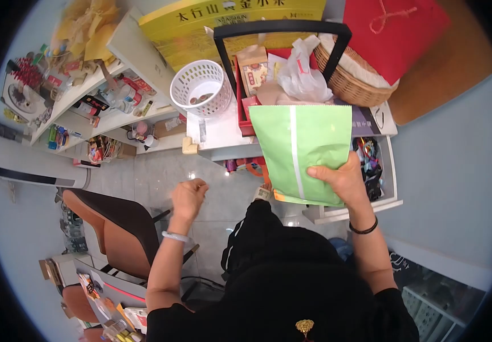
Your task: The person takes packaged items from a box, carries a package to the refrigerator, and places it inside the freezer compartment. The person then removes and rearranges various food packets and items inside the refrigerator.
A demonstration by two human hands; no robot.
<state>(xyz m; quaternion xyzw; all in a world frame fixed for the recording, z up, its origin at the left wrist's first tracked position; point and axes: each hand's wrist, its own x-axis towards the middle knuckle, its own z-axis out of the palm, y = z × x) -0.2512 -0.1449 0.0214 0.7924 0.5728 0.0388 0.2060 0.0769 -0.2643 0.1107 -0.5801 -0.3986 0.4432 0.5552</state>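
The right hand is extended forward and closed on the lower right edge of a green pouch, the thumb laid across its face; the pouch is held in front of a red basket. The left hand is held well apart, fingers loosely curled; whether it is fully closed cannot be told. Beyond, a white perforated basket is seen beside the red one.

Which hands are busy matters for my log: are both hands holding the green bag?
No, only the right hand grips the green bag, while the left hand is apart from it.
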